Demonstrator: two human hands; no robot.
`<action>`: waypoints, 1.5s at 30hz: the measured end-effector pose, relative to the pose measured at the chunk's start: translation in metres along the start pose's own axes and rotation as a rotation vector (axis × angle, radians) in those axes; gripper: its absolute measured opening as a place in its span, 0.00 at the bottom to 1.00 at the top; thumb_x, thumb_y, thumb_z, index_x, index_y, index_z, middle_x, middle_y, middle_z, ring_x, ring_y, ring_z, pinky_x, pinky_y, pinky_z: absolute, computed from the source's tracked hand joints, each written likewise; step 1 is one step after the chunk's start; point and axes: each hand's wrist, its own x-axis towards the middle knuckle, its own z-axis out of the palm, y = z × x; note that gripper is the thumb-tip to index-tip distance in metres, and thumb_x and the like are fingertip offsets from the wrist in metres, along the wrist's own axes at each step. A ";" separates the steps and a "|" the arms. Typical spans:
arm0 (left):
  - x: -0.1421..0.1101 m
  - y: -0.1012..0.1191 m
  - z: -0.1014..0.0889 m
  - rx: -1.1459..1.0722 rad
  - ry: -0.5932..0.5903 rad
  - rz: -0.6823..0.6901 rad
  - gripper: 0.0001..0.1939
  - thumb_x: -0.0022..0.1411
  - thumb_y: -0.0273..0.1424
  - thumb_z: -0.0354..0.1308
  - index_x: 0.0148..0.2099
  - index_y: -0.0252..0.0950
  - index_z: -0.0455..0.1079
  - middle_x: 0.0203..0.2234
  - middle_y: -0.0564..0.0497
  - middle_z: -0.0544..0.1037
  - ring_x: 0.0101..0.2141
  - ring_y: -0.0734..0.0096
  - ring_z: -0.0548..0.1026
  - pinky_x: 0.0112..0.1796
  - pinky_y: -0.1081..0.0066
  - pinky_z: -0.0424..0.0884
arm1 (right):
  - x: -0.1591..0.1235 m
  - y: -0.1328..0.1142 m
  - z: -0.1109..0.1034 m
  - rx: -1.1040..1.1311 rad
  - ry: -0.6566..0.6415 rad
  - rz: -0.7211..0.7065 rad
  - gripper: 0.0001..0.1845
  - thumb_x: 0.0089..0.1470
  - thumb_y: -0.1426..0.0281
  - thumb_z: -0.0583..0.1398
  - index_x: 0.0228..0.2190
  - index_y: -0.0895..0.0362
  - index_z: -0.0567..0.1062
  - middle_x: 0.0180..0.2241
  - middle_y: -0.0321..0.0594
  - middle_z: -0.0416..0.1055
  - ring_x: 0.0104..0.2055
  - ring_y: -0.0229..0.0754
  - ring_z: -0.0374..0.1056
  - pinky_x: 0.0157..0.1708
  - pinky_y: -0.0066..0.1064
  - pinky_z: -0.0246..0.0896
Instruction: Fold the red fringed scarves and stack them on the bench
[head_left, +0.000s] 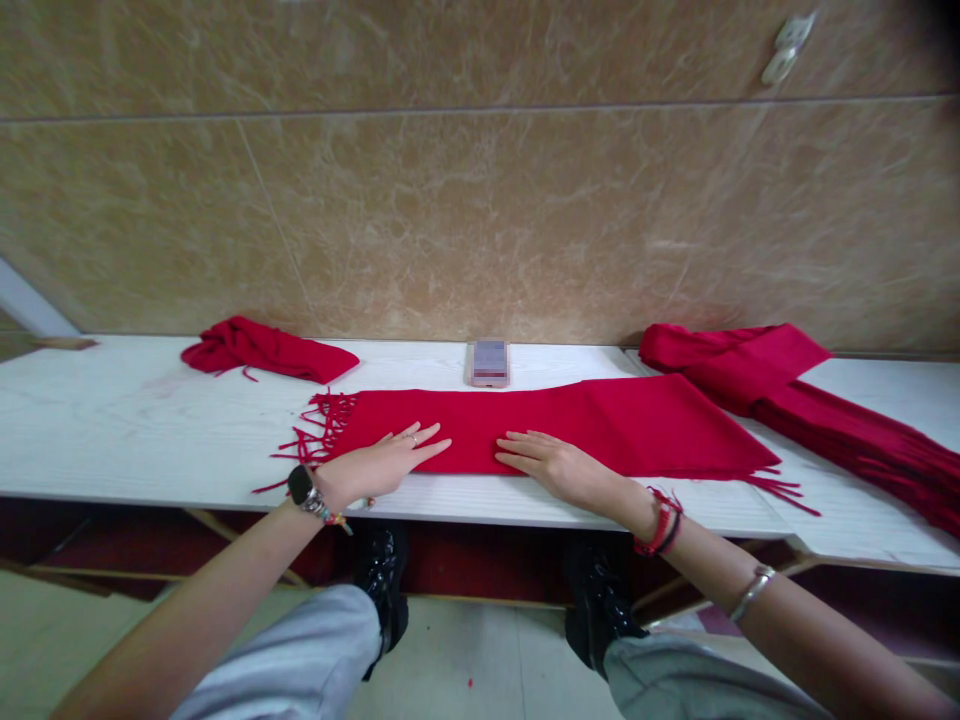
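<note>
A red fringed scarf [600, 425] lies stretched flat along the white table [135, 430]. My left hand [382, 462] rests flat on its left part, fingers stretched out toward the right, near the fringe. My right hand [559, 465] lies flat on the scarf's middle, fingers pointing left. The two sets of fingertips are a short gap apart. Neither hand grips anything.
A folded red scarf [266, 350] lies at the back left. Another red scarf [810, 400] trails off to the right. A phone [489, 362] lies by the tan tiled wall [480, 200]. My knees and black shoes show below the table edge.
</note>
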 end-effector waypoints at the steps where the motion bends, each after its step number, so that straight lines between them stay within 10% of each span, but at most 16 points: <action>1: -0.001 -0.003 -0.001 -0.022 -0.032 0.001 0.44 0.47 0.10 0.39 0.64 0.46 0.44 0.63 0.51 0.42 0.61 0.62 0.40 0.56 0.60 0.51 | 0.000 0.001 -0.001 0.047 -0.022 -0.005 0.21 0.60 0.75 0.45 0.54 0.56 0.62 0.56 0.44 0.59 0.59 0.42 0.51 0.57 0.41 0.48; 10: 0.017 0.007 -0.022 -0.157 -0.106 -0.041 0.29 0.63 0.44 0.44 0.64 0.48 0.41 0.63 0.49 0.38 0.61 0.55 0.36 0.55 0.50 0.44 | 0.002 0.000 -0.012 0.244 -0.114 -0.033 0.22 0.60 0.68 0.48 0.56 0.55 0.59 0.57 0.45 0.57 0.61 0.42 0.46 0.59 0.43 0.42; 16: 0.058 0.029 -0.004 -0.099 0.105 -0.016 0.27 0.66 0.42 0.36 0.64 0.43 0.41 0.64 0.48 0.35 0.61 0.57 0.30 0.55 0.48 0.39 | 0.030 0.011 -0.018 0.088 -0.014 0.121 0.24 0.60 0.63 0.48 0.53 0.62 0.64 0.54 0.53 0.61 0.58 0.48 0.54 0.56 0.44 0.51; 25: 0.056 0.013 0.008 -0.101 0.081 -0.053 0.30 0.64 0.48 0.33 0.65 0.43 0.38 0.63 0.45 0.38 0.61 0.55 0.35 0.56 0.50 0.41 | 0.049 0.035 0.027 -0.062 -0.008 0.401 0.28 0.60 0.61 0.45 0.57 0.65 0.55 0.59 0.56 0.51 0.61 0.53 0.45 0.53 0.53 0.49; 38: 0.044 -0.050 -0.009 -0.092 -0.013 -0.760 0.35 0.60 0.53 0.32 0.65 0.42 0.40 0.63 0.46 0.35 0.60 0.40 0.35 0.55 0.44 0.39 | 0.047 0.037 0.032 -0.116 -0.086 0.416 0.26 0.60 0.66 0.42 0.57 0.64 0.56 0.60 0.51 0.49 0.62 0.52 0.44 0.55 0.50 0.47; 45: 0.078 0.016 -0.013 -0.039 0.158 -0.321 0.30 0.64 0.45 0.33 0.65 0.38 0.42 0.63 0.47 0.36 0.61 0.53 0.35 0.56 0.48 0.39 | 0.054 0.038 0.026 -0.130 -0.025 0.447 0.27 0.59 0.65 0.43 0.58 0.65 0.54 0.60 0.54 0.48 0.62 0.54 0.43 0.54 0.52 0.48</action>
